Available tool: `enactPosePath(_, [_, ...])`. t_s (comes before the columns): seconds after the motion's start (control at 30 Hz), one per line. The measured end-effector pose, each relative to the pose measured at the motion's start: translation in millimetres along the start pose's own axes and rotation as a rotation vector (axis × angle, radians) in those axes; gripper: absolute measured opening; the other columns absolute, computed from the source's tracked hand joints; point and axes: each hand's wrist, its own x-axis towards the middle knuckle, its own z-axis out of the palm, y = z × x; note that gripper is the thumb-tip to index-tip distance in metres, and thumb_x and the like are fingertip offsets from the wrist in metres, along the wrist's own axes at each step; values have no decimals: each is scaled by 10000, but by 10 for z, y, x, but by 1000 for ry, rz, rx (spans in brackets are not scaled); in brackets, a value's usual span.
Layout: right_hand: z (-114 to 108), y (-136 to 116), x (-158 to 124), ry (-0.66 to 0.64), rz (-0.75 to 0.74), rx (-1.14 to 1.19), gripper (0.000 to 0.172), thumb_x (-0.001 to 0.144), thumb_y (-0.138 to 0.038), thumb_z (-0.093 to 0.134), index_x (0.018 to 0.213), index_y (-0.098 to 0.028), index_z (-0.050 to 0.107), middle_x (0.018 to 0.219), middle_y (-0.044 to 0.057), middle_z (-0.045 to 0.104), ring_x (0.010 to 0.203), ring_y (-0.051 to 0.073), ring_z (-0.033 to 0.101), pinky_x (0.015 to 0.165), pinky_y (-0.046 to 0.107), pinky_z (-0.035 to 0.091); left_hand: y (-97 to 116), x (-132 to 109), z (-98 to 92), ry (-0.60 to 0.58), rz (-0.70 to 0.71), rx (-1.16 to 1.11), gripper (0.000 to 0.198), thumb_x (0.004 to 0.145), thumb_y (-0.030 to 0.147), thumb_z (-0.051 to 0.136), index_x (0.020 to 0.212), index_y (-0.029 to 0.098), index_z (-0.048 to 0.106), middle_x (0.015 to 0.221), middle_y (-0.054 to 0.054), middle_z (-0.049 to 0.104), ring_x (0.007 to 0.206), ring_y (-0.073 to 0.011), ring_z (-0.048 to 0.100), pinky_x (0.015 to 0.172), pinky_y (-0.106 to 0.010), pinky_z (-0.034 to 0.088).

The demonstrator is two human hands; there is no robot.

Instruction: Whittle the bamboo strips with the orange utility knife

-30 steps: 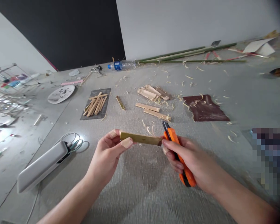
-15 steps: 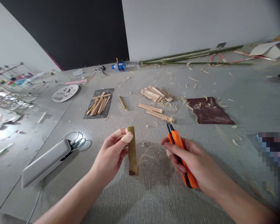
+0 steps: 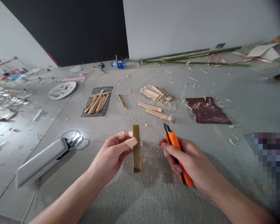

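Between thumb and fingers, my left hand [image 3: 118,149] pinches a flat olive-green bamboo strip [image 3: 137,155], held nearly upright with a thin curled shaving at its lower right side. Tape wraps the thumb and a finger of this hand. My right hand [image 3: 186,155] is closed round an orange utility knife [image 3: 176,144], its dark blade out and pointing up and away. A gap separates the knife from the strip. Beyond the hands lie two pale bamboo strips [image 3: 158,115], a pile of wider pale pieces [image 3: 154,92] with shavings, and a short greenish piece [image 3: 122,101].
Thin sticks [image 3: 98,102] lie on a dark sheet at left, near a white plate [image 3: 62,90] and a power bank [image 3: 42,161] with cables. Brown sandpaper [image 3: 208,110] is at right. A plastic bottle [image 3: 124,63] and green bamboo stalks [image 3: 191,56] lie along the wall.
The bamboo strip and my left hand have shifted slightly right, while the knife and my right hand have come a little left, narrowing the gap between them. Both grips stay the same.
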Motion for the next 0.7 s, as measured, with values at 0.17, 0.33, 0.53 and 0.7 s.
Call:
enactPosePath(0.17, [-9, 32, -5, -10, -13, 4, 388, 934, -608, 686, 996, -230, 631, 650, -73, 473, 503, 76, 377, 448, 227, 330, 0, -15, 3, -16, -13, 27, 204, 807, 266, 905, 928, 181, 764, 844, 20, 694, 707, -69, 636, 657, -155, 536])
enactPosePath(0.33, [-13, 42, -7, -3, -25, 1, 407, 922, -629, 697, 987, -234, 629, 646, -72, 464, 509, 82, 381, 441, 228, 338, 0, -31, 37, 36, -54, -6, 305, 731, 320, 959, 915, 190, 753, 798, 28, 686, 662, -70, 619, 601, -148, 500])
enactPosePath(0.53, [-24, 61, 1, 6, -12, -25, 362, 964, -599, 663, 968, -239, 619, 635, -77, 447, 499, 78, 382, 452, 229, 343, 22, -27, 62, 97, -99, 37, 405, 684, 440, 968, 818, 142, 730, 701, 6, 652, 609, -83, 592, 540, -153, 483])
enactPosePath(0.7, [-40, 70, 19, 22, -14, -50, 398, 944, -633, 667, 974, -239, 618, 650, -72, 467, 495, 76, 401, 444, 224, 328, 47, -18, 50, 75, -124, 43, 384, 764, 432, 889, 873, 88, 758, 635, 33, 539, 481, -40, 442, 393, -134, 341])
